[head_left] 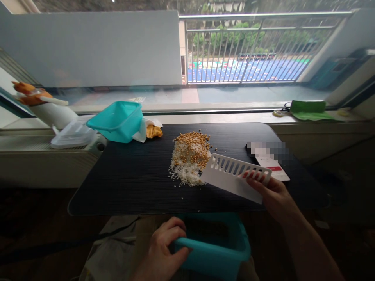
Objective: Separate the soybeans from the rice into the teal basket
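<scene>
Your right hand (277, 195) pinches the slotted white scraper (231, 182) by one end, apparently keeping its far end free beside the grain pile (191, 152) on the tabletop (125, 179); your left hand (168, 246) has fingers clasping the lower teal bin (216, 249), presumably steadying it.

On the table (131, 175), the grain pile (191, 159) lies between the far-left tub (118, 124) and the scraper (230, 182) at right.
</scene>
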Action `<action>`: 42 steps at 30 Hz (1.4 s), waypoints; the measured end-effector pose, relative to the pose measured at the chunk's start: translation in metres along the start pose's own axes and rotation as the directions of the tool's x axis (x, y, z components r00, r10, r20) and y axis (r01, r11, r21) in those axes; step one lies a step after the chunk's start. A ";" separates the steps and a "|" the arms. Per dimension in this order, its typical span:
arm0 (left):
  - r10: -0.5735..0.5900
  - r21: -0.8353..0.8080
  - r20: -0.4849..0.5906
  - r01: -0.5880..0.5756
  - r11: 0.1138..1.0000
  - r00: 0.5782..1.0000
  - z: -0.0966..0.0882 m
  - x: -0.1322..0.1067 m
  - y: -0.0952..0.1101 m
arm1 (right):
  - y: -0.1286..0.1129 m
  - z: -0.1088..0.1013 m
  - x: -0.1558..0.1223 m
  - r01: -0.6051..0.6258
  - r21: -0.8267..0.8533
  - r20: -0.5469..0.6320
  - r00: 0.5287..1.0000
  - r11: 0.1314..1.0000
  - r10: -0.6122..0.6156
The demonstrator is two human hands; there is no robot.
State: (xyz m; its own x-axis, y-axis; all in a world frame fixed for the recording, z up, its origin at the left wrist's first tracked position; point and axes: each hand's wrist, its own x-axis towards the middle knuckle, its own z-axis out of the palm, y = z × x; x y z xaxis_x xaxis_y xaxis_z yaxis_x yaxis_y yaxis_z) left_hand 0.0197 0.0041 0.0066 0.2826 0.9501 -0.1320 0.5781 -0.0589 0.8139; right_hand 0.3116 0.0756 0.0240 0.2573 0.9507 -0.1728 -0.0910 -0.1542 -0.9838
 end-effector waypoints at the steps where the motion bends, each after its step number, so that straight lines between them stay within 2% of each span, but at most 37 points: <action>1: 0.002 -0.004 0.001 -0.002 1.000 1.000 0.000 0.000 0.000 | 0.000 0.000 0.000 -0.003 -0.007 0.007 1.000 1.000 0.003; 10: 0.006 -0.028 0.002 -0.006 1.000 1.000 0.000 0.001 0.002 | -0.003 -0.011 -0.009 -0.012 -0.022 0.082 0.997 1.000 0.014; 17: -0.015 -0.050 0.013 0.015 0.999 1.000 0.002 0.001 0.000 | 0.007 0.000 -0.036 -0.031 -0.054 0.179 0.983 0.998 0.040; 19: -0.014 -0.051 0.012 0.014 0.999 1.000 0.002 0.001 0.000 | 0.010 0.000 -0.035 -0.032 -0.065 0.150 0.988 0.997 0.042; 23: 0.002 -0.058 0.005 -0.001 0.998 1.000 0.001 0.000 0.001 | 0.011 -0.009 -0.021 -0.032 -0.047 -0.038 0.999 0.998 0.030; 26: 0.011 -0.050 0.003 -0.011 0.999 1.000 0.001 0.000 0.002 | 0.010 -0.014 -0.010 0.006 -0.046 -0.101 0.995 0.999 -0.010; 33: -0.006 -0.045 0.013 0.007 0.999 1.000 0.001 -0.001 0.000 | 0.005 -0.002 -0.010 -0.028 0.002 -0.001 1.000 1.000 0.028; 39: -0.009 -0.035 0.025 0.010 0.999 1.000 0.000 -0.001 0.000 | -0.001 -0.002 -0.017 -0.031 -0.010 -0.020 0.999 0.999 0.031; 42: -0.013 -0.045 0.025 0.014 0.999 1.000 0.000 -0.001 -0.002 | 0.000 0.000 -0.017 -0.053 -0.004 0.012 0.999 0.999 0.053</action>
State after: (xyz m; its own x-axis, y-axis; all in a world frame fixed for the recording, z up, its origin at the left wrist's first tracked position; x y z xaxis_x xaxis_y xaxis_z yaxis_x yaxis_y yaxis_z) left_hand 0.0182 0.0035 0.0056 0.2943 0.9428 -0.1563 0.5466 -0.0319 0.8368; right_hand 0.3070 0.0595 0.0268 0.2408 0.9443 -0.2243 -0.1010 -0.2054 -0.9735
